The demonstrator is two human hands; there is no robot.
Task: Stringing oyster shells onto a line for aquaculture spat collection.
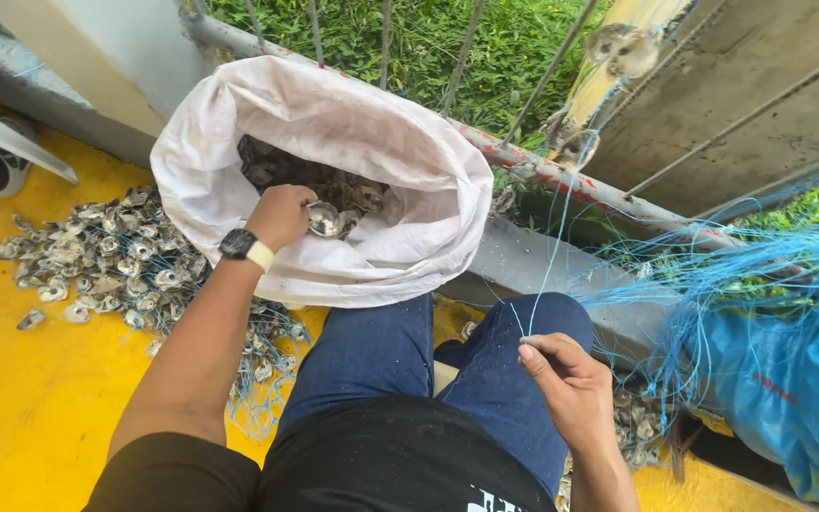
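Your left hand (282, 214) is down inside the white woven plastic sack (239, 114), w/ its rolled-down rim, fingers curled shut around one pale grey oyster shell (324, 220). The shell sits at the top of the dark shell heap (286, 171) inside that sack, just past your knuckles, touching the heap. Black wristwatch w/ a cream strap (244, 246) on that wrist.

Handling, as a judgement: the shell looks hard, stiff, rough-edged and prob. wet, so slippery on the smooth inner face and sharp at the lip. Light enough for one hand, but thin edges could chip. Best taken across the thick hinge end or flat faces, not the flaky rim. Right now your fingers wrap its near side; the far half shows free.

Your right hand (571, 389) hovers over your right knee in dark blue jeans (381, 351), thumb and forefinger pinched closed on a thin blue nylon line (550, 256) that runs up toward the rusty painted rail (542, 171). The line is soft, limp, light, prob. slick; a pinch holds it, but it can cut into skin under pull. The other fingers are loosely folded, nothing else in them.

Around you: a loose spread of grey shells tangled w/ blue line on the yellow floor (30, 417) to the left of the sack, a blue net bundle (779, 379) to the right, grass (428, 38) beyond the rail.
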